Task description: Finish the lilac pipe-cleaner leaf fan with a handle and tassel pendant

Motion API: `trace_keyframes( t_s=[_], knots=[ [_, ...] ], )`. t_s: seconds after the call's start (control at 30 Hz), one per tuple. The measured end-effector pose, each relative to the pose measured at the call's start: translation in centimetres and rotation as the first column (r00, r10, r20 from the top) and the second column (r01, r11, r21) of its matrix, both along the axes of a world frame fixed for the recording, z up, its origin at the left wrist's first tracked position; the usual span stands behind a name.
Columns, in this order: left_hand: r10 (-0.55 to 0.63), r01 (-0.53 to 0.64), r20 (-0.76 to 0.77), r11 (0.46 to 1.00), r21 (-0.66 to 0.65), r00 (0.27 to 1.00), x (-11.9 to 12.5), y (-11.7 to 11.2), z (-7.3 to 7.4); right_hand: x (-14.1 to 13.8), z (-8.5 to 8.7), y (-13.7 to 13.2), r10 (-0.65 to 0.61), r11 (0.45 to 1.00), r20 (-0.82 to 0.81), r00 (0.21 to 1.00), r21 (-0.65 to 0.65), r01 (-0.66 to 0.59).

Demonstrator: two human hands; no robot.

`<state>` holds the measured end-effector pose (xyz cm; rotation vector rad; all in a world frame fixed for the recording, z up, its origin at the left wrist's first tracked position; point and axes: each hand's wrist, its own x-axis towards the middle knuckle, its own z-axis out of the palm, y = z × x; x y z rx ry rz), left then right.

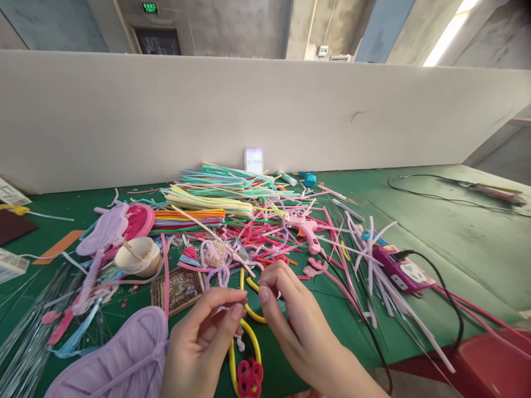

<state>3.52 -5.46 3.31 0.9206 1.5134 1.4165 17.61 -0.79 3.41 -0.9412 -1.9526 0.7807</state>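
Note:
My left hand point(203, 337) is closed in a pinch, thumb against forefinger, at the lower middle of the head view. To its right my right hand point(296, 323) is pinched too, its fingers curled; a small gap separates the two. Whatever they hold is hidden or too fine to name. Between and below them a yellow bent pipe cleaner point(256, 337) shows, with a dark pink flower shape point(250, 377) on it. Left of my left hand lies a large lilac fuzzy leaf or wing shape point(112, 356). A tray of beads point(177, 288) sits behind it.
Bundled pipe cleaners point(211, 199) cover the table's middle. A pink glue gun point(306, 229) lies behind my right hand; a purple power strip point(402, 269) and black cable are at right. A paper cup point(139, 257) stands left. A white partition point(265, 110) closes the back.

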Motion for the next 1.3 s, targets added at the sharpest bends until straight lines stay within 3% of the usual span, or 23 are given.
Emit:
trace_keyframes(
  t_s=[0.1,0.2,0.33,0.43,0.57,0.77,0.97,1.17,1.3],
  knots=[
    [-0.017,0.017,0.009,1.000,0.004,1.000,-0.2,0.0,0.0,0.0,0.0,-0.1,0.013,0.998,0.011,1.000,0.061,-0.013],
    [-0.117,0.122,0.109,0.992,-0.038,0.987,-0.8,0.3,-0.4,0.2,0.0,-0.3,0.008,0.971,0.098,0.995,0.237,-0.031],
    [-0.270,0.319,0.342,0.943,-0.095,0.900,-1.6,0.7,-1.2,1.0,0.0,-0.3,-0.087,0.849,0.202,0.976,0.527,-0.033],
    [-0.321,0.394,0.404,0.912,-0.112,0.857,-1.6,0.7,-1.3,1.8,0.2,0.0,-0.064,0.792,0.258,0.964,0.600,-0.108],
    [-0.294,0.358,0.346,0.924,-0.136,0.891,-1.1,0.3,-0.7,2.3,0.4,0.5,0.000,0.785,0.299,0.954,0.591,-0.185],
    [-0.327,0.357,0.226,0.928,-0.104,0.917,-1.1,0.0,-0.4,2.3,0.5,0.1,0.099,0.850,0.190,0.977,0.494,-0.182],
    [-0.264,0.275,0.136,0.958,-0.075,0.955,-1.0,0.0,-0.3,1.9,0.0,0.2,0.075,0.860,0.188,0.979,0.484,-0.159],
    [-0.328,0.346,0.217,0.937,-0.050,0.919,-1.9,0.5,-1.5,1.0,-0.5,0.2,-0.007,0.865,0.205,0.979,0.492,-0.097],
    [-0.265,0.290,0.298,0.956,-0.043,0.917,-2.1,0.6,-2.5,0.3,-0.8,0.3,-0.040,0.882,0.224,0.974,0.466,-0.072]
  ],
)
